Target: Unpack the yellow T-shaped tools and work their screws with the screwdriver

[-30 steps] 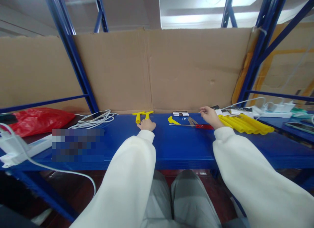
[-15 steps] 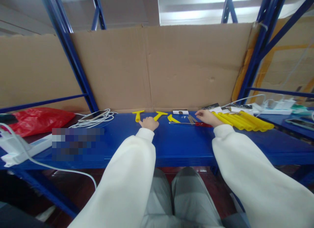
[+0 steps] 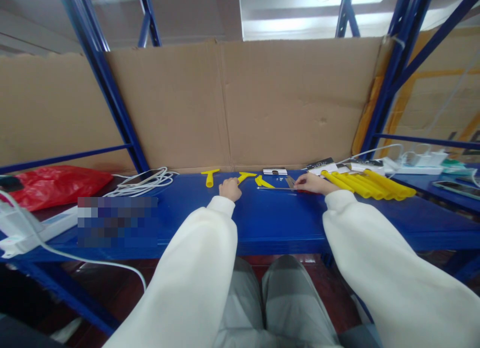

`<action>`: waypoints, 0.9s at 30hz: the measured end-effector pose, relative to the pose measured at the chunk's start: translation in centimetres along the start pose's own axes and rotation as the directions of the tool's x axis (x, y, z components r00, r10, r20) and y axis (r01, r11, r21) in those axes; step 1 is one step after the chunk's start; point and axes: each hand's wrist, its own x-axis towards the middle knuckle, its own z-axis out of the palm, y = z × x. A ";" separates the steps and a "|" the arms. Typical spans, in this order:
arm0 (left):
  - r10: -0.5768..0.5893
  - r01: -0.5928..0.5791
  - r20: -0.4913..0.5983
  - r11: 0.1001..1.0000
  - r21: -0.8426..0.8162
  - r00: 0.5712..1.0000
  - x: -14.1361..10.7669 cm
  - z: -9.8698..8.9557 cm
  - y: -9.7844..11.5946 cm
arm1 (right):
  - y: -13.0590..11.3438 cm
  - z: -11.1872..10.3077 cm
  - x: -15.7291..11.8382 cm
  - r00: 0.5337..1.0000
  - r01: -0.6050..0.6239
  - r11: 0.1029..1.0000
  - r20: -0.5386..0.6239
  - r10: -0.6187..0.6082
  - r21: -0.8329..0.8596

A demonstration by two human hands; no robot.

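Observation:
My left hand (image 3: 230, 189) is closed around the stem of a yellow T-shaped piece (image 3: 246, 175) on the blue tabletop, its crossbar showing past the fingers. To its left stands another yellow T-shaped piece (image 3: 210, 178). My right hand (image 3: 310, 182) has its fingers closed at the handle of a long screwdriver (image 3: 268, 188); the hand mostly hides the red handle. Just behind the shaft are a bent yellow piece (image 3: 264, 182) and a pointed metal tool (image 3: 290, 182), partly covered by the right fingers. Tiny metal bits (image 3: 280, 179) lie nearby.
Several yellow tubes (image 3: 371, 184) lie right of my right hand, with black-and-white packets (image 3: 322, 165) behind. A small white-and-black box (image 3: 274, 171) sits near the cardboard wall (image 3: 270, 103). At left are a white cable coil (image 3: 144, 180), red bag (image 3: 63, 185) and power strip (image 3: 56, 225).
My right hand has come down and slightly left onto the screwdriver's handle. My left hand has shifted a little right, its fingers now drawn in around the yellow T-shaped piece.

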 end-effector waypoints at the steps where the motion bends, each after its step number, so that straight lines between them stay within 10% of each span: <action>1: -0.003 0.003 0.007 1.000 0.003 1.000 0.0 0.0 -0.1 | 0.0 -0.1 -0.1 1.000 -0.005 1.000 0.006 0.005 0.003; 13: -0.011 0.030 -0.092 0.978 0.207 0.996 -0.6 -0.6 0.6 | 1.0 -0.7 0.1 0.995 -0.081 0.990 0.053 0.087 -0.116; 27: 0.127 -0.241 0.254 0.836 0.492 0.959 -0.1 -0.3 0.3 | -0.9 0.0 0.2 0.956 -0.294 0.914 -0.087 0.281 -0.278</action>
